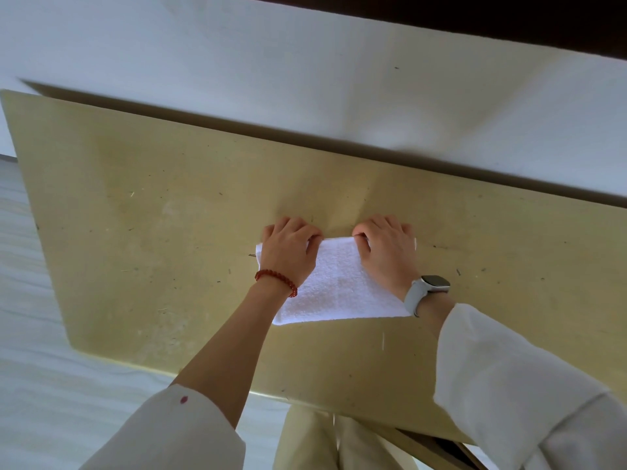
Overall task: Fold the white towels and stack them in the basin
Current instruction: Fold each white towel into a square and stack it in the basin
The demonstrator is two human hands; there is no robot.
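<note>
White terry towel is lying folded into a small rectangle near the middle of a pale yellowish wooden tabletop, a bit closer to the person's edge than to the far one. Not much else is sitting around it: the top is just showing little dark specks and scuffs, and nothing is blocking the towel. Behind the table a plain white wall is running across, with a dark band along the very top, and pale flooring is showing off to the left.

Both arms are reaching forward out of loose cream sleeves. The left hand, wearing a red beaded bracelet, is curling its fingers over the towel's far left corner. The right hand, with a white smartwatch on the wrist, is doing the same at the far right corner. So the hands are apart, each gripping the towel's far edge, knuckles up, with the rest of the cloth lying flat between the wrists and stretching back toward the person.
</note>
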